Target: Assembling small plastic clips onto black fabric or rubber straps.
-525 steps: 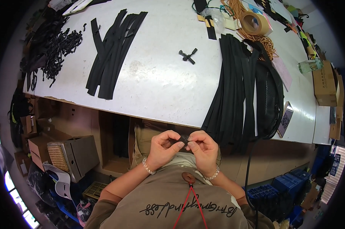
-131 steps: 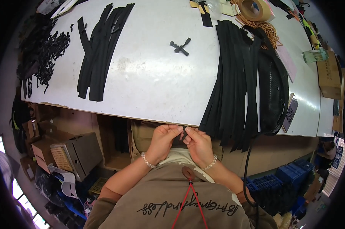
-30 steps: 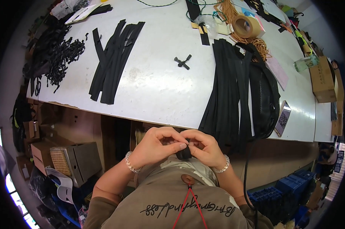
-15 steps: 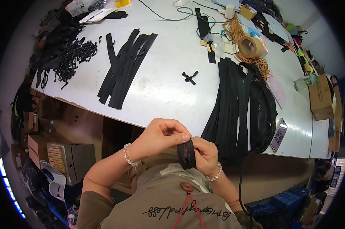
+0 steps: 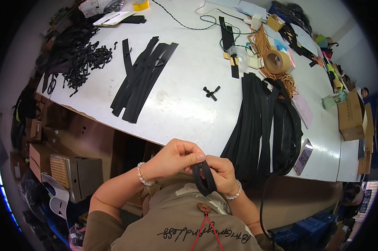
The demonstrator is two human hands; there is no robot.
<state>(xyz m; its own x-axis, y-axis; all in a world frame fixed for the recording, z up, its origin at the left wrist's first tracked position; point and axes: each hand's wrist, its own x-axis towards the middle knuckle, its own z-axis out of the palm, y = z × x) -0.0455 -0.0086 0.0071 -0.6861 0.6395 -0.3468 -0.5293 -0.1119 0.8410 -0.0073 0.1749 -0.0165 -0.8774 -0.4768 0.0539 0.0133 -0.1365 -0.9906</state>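
At the far left of the frame, below the worktop edge, stand cardboard boxes on the floor. On the worktop's upper left lies a tangle of small black parts, and just right of it a fan of flat black strips.

In the lower middle, the left hand and the right hand meet close to the person's chest, off the worktop and in front of its near edge. Both hold a short black strap piece, bent into a loop: the left fingers pinch its upper end tightly, the right fingers curl round its side. Half a second ago the piece was already raised between the hands; a second ago the hands were bunched lower with the piece mostly hidden, and several seconds ago they worked it small and tight between the fingertips. So the piece has come up and opened into view, which I judge means the fiddly joining on it is largely done and it is being checked or finished.

Further right, a small black cross-shaped part lies alone mid-worktop. Then comes a thick bundle of long black straps draped over the near edge, a roll of brown tape above it, and a phone near the edge. The draped bundle hangs just beside the right hand and crowds that side.
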